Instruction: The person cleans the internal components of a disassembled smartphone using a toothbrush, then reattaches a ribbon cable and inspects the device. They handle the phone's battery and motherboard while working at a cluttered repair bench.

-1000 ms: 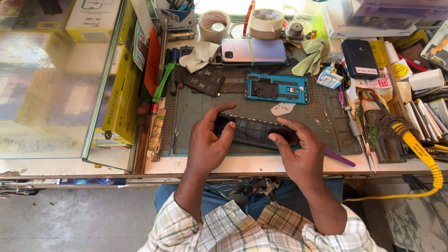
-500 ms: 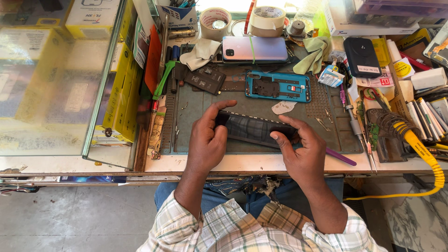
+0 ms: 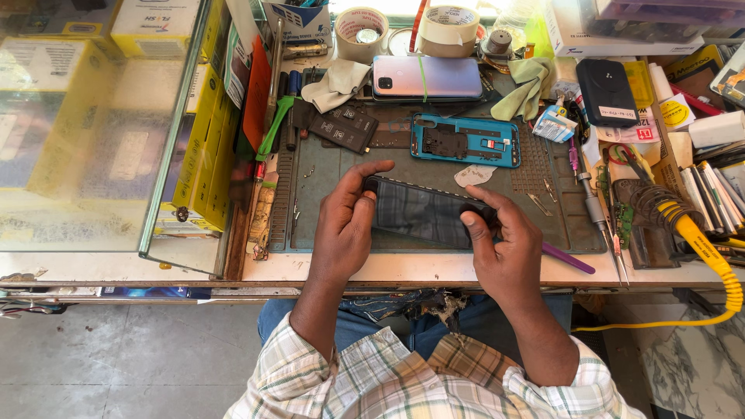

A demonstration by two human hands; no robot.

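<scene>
I see yellow boxes (image 3: 203,147) stacked left of the mat, against the glass case. A white carton (image 3: 601,27) sits top right. A black pouch (image 3: 608,91) with a white label (image 3: 621,113) lies right of the blue frame.

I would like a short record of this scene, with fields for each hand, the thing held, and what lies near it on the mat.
left hand: grips the left end of the dark phone
right hand: grips its right end
dark phone: held flat, just above the grey mat
behind it: blue phone frame, opened
further back: shiny phone, face down
right of mat: yellow cable
</scene>
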